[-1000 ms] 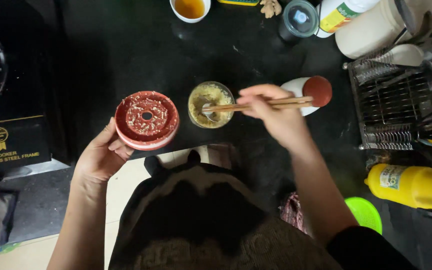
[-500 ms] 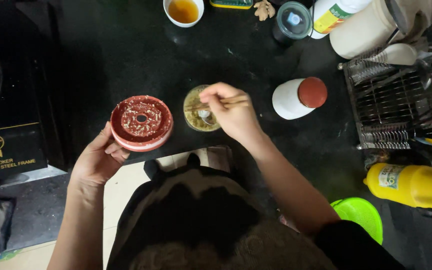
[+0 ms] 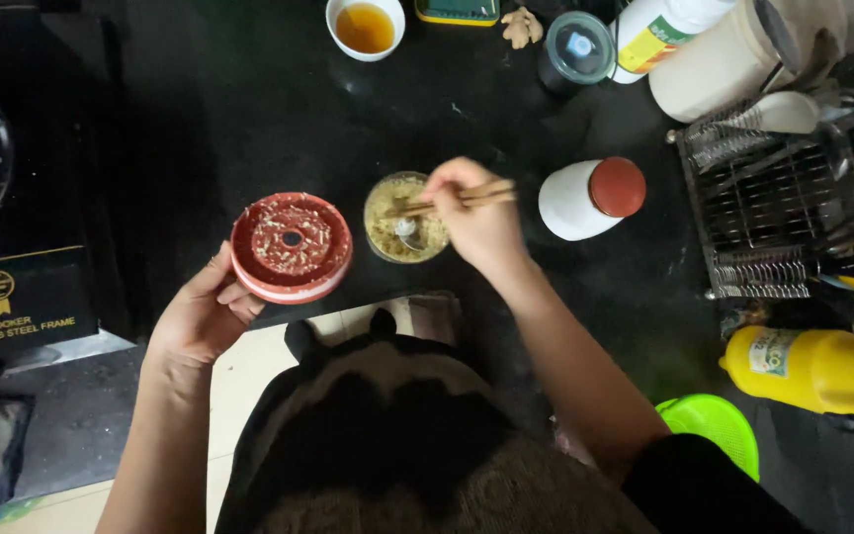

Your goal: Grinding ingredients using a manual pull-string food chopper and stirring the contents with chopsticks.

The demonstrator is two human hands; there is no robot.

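The left hand [image 3: 200,316] grips a red lid [image 3: 291,247] at its seven o'clock edge, fingers clamped on the rim. At three o'clock of the lid, just beside it, sits a jar [image 3: 405,218] of crumbs. The right hand [image 3: 476,222] pinches chopsticks [image 3: 452,201] over the jar, their tips inside; a white bottle [image 3: 590,198] lies at its three o'clock.

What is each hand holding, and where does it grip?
Left hand grips the round red lid by its near edge. Right hand pinches wooden chopsticks around mid-length.
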